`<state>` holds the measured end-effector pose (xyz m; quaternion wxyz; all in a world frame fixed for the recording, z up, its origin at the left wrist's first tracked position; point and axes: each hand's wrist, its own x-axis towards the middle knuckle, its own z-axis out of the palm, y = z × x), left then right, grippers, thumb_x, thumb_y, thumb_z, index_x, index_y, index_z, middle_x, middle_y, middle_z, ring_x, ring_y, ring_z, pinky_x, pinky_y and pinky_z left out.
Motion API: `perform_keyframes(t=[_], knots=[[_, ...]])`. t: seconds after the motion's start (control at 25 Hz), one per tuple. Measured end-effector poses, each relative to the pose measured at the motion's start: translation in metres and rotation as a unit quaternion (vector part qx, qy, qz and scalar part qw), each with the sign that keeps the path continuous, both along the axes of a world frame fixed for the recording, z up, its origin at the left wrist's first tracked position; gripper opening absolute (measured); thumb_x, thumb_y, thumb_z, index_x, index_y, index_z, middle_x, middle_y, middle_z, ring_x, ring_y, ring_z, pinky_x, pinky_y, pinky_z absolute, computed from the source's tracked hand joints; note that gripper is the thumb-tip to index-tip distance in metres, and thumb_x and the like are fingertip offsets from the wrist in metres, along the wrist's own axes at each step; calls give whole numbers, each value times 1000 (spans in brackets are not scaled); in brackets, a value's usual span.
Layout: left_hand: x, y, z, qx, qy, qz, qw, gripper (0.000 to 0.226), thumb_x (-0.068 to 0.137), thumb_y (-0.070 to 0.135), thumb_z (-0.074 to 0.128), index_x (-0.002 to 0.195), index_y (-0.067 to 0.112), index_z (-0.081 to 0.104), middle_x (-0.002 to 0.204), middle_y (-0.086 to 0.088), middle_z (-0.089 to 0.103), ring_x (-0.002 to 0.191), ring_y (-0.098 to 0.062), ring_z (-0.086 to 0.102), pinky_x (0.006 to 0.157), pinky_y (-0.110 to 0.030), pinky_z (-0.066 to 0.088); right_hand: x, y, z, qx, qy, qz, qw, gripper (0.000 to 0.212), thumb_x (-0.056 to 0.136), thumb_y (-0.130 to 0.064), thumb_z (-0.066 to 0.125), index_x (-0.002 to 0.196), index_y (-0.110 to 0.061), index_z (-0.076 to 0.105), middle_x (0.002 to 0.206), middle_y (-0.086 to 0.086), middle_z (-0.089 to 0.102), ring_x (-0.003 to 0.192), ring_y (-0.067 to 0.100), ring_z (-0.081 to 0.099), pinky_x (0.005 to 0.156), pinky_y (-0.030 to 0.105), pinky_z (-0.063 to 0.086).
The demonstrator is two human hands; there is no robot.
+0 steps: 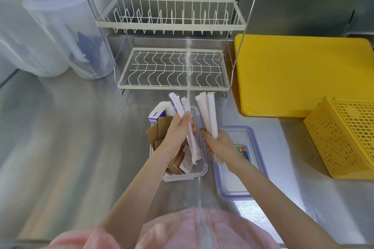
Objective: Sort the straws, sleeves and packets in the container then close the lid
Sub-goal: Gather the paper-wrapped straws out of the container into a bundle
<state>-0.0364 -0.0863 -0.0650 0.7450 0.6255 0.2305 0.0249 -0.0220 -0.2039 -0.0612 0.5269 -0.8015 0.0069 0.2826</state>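
Note:
A clear plastic container (183,177) stands on the steel counter in front of me. Inside lie brown cardboard sleeves (158,130), brownish packets (187,162) and a white and blue carton (158,113). My left hand (179,130) grips a bundle of paper-wrapped straws (180,105) above the container, their lower ends reaching into it. My right hand (219,144) grips a second bundle of wrapped straws (208,111), held just right of the container. The clear lid (242,186) with a blue seal lies flat on the counter to the right, partly under my right forearm.
A two-tier white wire dish rack (172,54) stands behind the container. A yellow cutting board (299,75) and a yellow perforated basket (344,137) are on the right. Translucent jugs (60,32) stand at the back left. A steel shelf runs along the top.

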Motion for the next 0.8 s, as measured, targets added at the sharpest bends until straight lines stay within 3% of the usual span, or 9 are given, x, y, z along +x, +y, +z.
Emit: perform_keyframes(t=[0.12, 0.2, 0.28, 0.32, 0.4, 0.52, 0.6, 0.72, 0.8], knots=[[-2, -2, 10, -55, -20, 30, 998, 32, 98, 30, 36, 71, 17, 45, 47, 9, 38, 41, -3, 38, 47, -15, 39, -3, 8, 13, 40, -20, 17, 999, 21, 90, -34, 53, 71, -26, 50, 63, -9, 49, 59, 3, 47, 55, 16, 40], [-6, -3, 13, -56, -33, 23, 998, 33, 96, 36, 39, 77, 13, 52, 46, 12, 50, 44, -1, 51, 48, -14, 46, -5, 14, 17, 54, -19, 28, 998, 25, 91, -32, 50, 67, -28, 48, 62, -9, 49, 58, 3, 47, 54, 16, 38], [-9, -3, 13, -16, -32, -4, 999, 36, 92, 41, 46, 102, 9, 59, 77, 2, 67, 78, -11, 66, 72, -24, 54, -8, 20, 17, 31, -35, 60, 997, 19, 94, -29, 44, 77, -24, 53, 67, -7, 53, 62, 5, 52, 56, 15, 42], [-11, -3, 11, 5, -22, -7, 1000, 41, 89, 43, 50, 112, 9, 57, 90, -3, 67, 92, -18, 65, 84, -31, 53, -10, 23, 16, -2, -60, 87, 994, 15, 94, -28, 42, 90, -21, 55, 75, -3, 59, 70, 9, 57, 62, 18, 46], [-12, -5, 13, 28, 11, 2, 1000, 46, 85, 40, 57, 119, 10, 51, 99, -6, 62, 100, -23, 60, 94, -36, 48, -14, 29, 10, -66, -117, 122, 983, 30, 93, -30, 43, 119, -16, 48, 99, 7, 66, 91, 22, 65, 74, 27, 51], [-10, -8, 19, 46, 69, 30, 996, 61, 77, 35, 69, 125, 10, 40, 110, -10, 58, 104, -23, 58, 96, -39, 48, -20, 32, 11, -93, -160, 140, 973, 48, 94, -29, 43, 138, -14, 28, 115, 12, 64, 102, 27, 64, 75, 25, 45], [-9, -6, 20, 45, 70, 51, 995, 50, 79, 27, 68, 119, 10, 43, 105, -10, 59, 101, -24, 58, 93, -38, 49, -21, 32, 12, -109, -195, 157, 962, 52, 94, -27, 45, 139, -11, 26, 116, 12, 64, 101, 28, 65, 78, 27, 49], [-13, -5, 26, 0, 60, 75, 995, 14, 85, 22, 62, 96, 17, 54, 86, -4, 61, 83, -18, 60, 81, -33, 50, -20, 32, 13, -126, -238, 189, 944, 45, 92, -23, 48, 132, -9, 33, 111, 13, 65, 93, 28, 66, 79, 32, 54], [-14, -1, 29, -36, 67, 110, 991, 9, 88, 26, 58, 88, 17, 56, 77, -2, 60, 72, -14, 59, 69, -27, 51, -17, 30, 14, -103, -231, 229, 940, 42, 91, -21, 48, 129, -10, 36, 112, 13, 63, 93, 28, 65, 83, 40, 55]])
